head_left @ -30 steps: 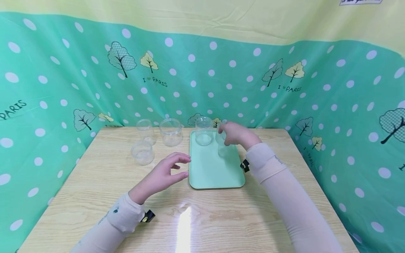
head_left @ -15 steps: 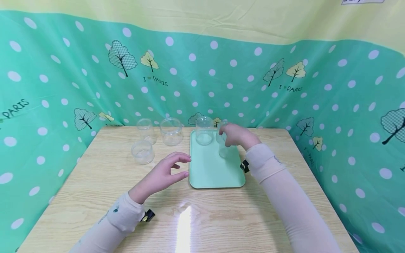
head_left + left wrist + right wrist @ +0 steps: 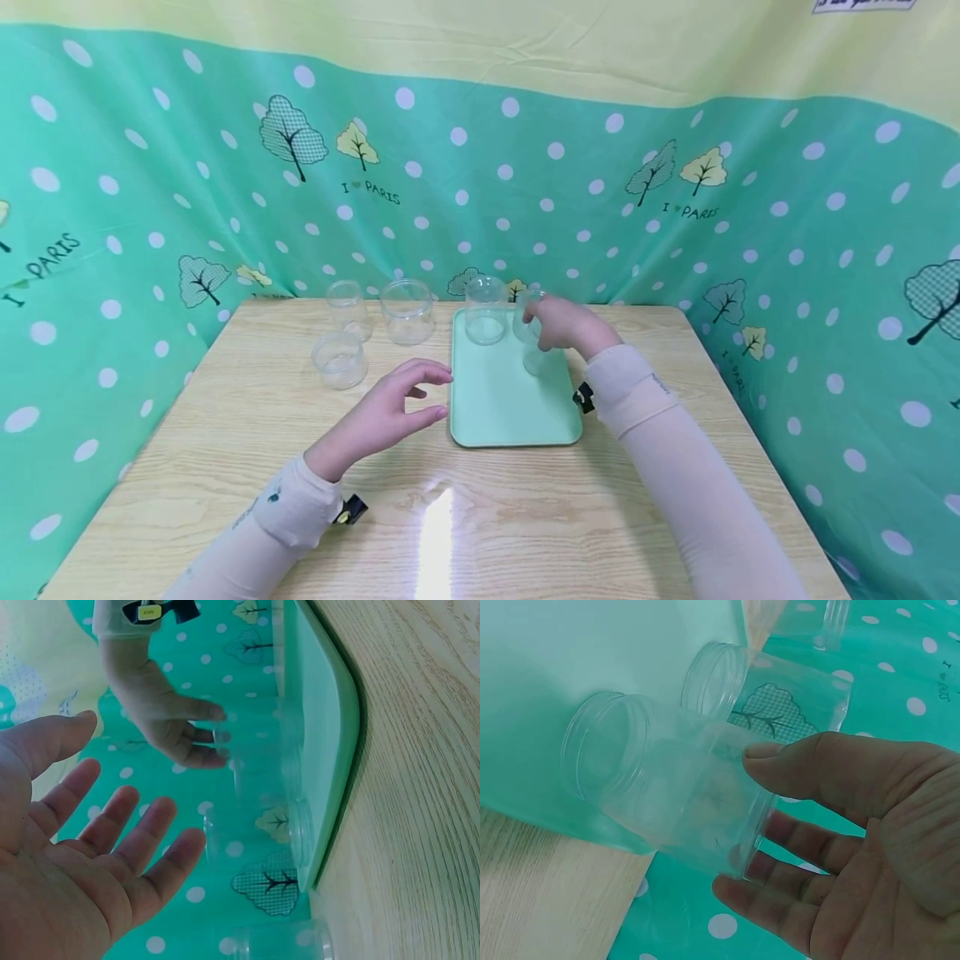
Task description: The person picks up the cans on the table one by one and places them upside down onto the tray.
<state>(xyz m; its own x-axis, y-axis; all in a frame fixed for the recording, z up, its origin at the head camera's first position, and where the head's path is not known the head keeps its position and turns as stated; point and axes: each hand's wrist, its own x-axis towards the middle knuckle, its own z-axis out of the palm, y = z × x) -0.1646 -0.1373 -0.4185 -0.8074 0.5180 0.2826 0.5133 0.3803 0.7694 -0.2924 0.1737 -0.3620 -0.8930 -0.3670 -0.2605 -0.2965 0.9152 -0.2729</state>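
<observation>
My right hand [image 3: 566, 323] holds a clear jar [image 3: 630, 757] near the back right of the green tray [image 3: 510, 417]. In the right wrist view, the thumb lies along its near side and the fingers curl behind its upper end. Its ridged end points down at the tray. Faint outlines overlap around it in the head view. Another clear jar [image 3: 485, 321] stands to its left on the tray. My left hand [image 3: 386, 412] hovers at the tray's left edge, holding nothing. Its fingers are loosely bent and spread, palm visible in the left wrist view [image 3: 75, 877].
Left of the tray, on the wooden table [image 3: 262, 433], stand a wide clear jar [image 3: 407, 321], a narrow tall one [image 3: 349, 317] and a short one [image 3: 340, 362]. A green dotted curtain [image 3: 480, 183] borders the table at the back and sides.
My right hand has shifted slightly to the right, the clear jar moving along with it. The left hand stays in place, and the other jars have not moved.
</observation>
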